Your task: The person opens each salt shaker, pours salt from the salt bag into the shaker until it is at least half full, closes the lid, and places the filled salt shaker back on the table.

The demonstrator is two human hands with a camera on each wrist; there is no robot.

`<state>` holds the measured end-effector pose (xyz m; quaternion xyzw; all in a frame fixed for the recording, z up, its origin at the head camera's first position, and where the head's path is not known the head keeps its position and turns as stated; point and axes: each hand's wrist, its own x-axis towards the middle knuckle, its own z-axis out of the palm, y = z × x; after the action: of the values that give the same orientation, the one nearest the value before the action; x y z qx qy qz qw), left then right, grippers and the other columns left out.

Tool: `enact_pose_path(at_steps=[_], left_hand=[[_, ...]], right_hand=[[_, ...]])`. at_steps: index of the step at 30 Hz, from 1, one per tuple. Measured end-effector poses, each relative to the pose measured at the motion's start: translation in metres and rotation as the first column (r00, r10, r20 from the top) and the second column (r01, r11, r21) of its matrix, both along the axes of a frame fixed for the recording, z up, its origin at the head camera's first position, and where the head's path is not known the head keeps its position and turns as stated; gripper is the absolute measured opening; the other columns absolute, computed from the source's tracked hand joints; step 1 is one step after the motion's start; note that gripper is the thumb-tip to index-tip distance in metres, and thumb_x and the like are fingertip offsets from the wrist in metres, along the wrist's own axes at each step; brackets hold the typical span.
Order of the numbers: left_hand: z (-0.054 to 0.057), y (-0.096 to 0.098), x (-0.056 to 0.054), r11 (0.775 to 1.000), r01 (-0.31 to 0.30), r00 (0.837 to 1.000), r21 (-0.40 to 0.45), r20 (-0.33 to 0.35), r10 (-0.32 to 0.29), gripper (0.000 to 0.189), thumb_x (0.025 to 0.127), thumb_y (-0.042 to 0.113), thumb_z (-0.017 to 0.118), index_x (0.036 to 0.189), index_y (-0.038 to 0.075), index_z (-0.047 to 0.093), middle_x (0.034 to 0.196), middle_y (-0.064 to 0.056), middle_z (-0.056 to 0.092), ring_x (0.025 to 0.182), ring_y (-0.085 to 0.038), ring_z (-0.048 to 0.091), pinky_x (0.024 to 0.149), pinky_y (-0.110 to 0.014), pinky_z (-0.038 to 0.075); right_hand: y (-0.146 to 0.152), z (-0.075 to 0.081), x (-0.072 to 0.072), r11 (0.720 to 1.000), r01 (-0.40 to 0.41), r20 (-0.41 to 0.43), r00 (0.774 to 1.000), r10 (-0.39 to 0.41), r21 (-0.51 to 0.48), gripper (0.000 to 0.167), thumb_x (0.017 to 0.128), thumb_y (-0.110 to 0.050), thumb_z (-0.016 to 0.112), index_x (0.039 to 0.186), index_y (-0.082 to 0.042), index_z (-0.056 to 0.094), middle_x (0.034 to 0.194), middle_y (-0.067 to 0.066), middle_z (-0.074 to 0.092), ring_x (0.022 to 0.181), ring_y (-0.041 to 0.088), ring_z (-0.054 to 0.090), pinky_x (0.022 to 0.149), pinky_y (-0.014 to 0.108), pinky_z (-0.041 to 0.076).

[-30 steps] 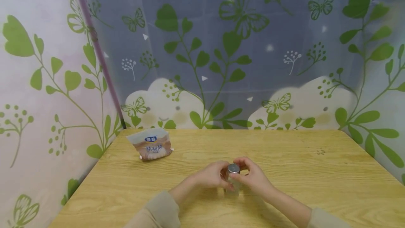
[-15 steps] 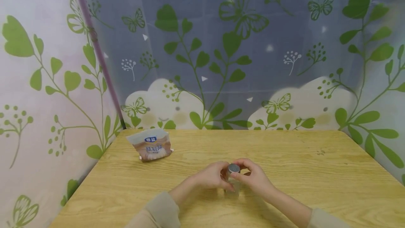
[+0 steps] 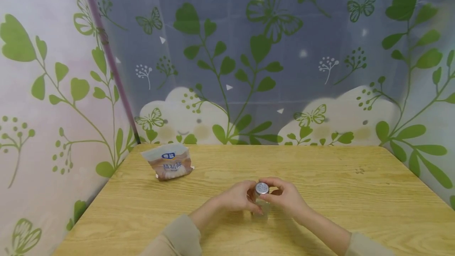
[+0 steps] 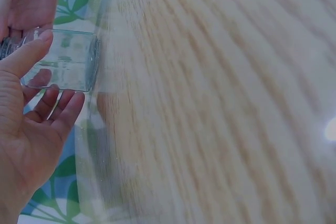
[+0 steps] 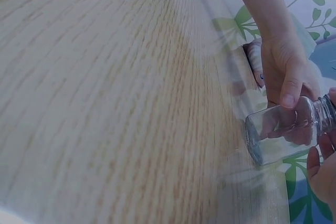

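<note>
A small clear glass shaker jar [image 3: 262, 208] stands upright near the front middle of the table, capped by a silver lid [image 3: 262, 188] with several holes. My left hand [image 3: 237, 197] holds the glass body from the left, its thumb across the near side. From the right, my right hand [image 3: 287, 200] grips the lid's rim between thumb and fingers. In the left wrist view the glass [image 4: 71, 59] looks see-through between the left thumb and fingers. Ridges at the jar's neck [image 5: 321, 114] show in the right wrist view; the lid there is mostly hidden or out of frame.
A printed salt bag [image 3: 172, 163] stands at the table's back left. The wooden table [image 3: 320, 169] ends against a curtain [image 3: 220, 70] printed with leaves and butterflies, and another patterned curtain [image 3: 53, 90] hangs on the left.
The lid's top looks brighter and now shows its holes plainly, turned or tilted a little. My right fingers have shifted slightly left with it; my left hand stays on the jar.
</note>
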<state>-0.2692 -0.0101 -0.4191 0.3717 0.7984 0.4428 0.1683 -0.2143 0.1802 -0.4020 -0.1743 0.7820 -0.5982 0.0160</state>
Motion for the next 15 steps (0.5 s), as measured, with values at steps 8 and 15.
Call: enact_pose_path(at_steps=[8, 15], left_hand=[[0.0007, -0.0001, 0.0, 1.0, -0.016, 0.999, -0.017, -0.029, 0.016, 0.035, 0.068, 0.017, 0.082, 0.091, 0.013, 0.056, 0.078, 0.005, 0.053, 0.068, -0.005, 0.05, 0.06, -0.021, 0.045], [0.0012, -0.0008, 0.0012, 1.0, -0.021, 1.0, -0.009, -0.009, 0.021, 0.035, 0.069, 0.016, 0.081, 0.093, 0.012, 0.056, 0.08, 0.004, 0.054, 0.071, -0.006, 0.051, 0.062, -0.022, 0.046]], right_hand=[[-0.0022, 0.0, 0.0009, 1.0, 0.027, 0.011, 1.0, -0.027, -0.009, 0.049, 0.082, -0.013, 0.07, 0.123, 0.007, 0.052, 0.111, 0.018, 0.057, 0.086, 0.023, 0.056, 0.071, 0.028, 0.049], [-0.0027, -0.0011, 0.0023, 0.998, 0.054, -0.032, 0.998, -0.055, -0.023, 0.042, 0.082, -0.011, 0.07, 0.117, 0.006, 0.055, 0.11, 0.019, 0.058, 0.088, 0.02, 0.056, 0.073, 0.027, 0.048]])
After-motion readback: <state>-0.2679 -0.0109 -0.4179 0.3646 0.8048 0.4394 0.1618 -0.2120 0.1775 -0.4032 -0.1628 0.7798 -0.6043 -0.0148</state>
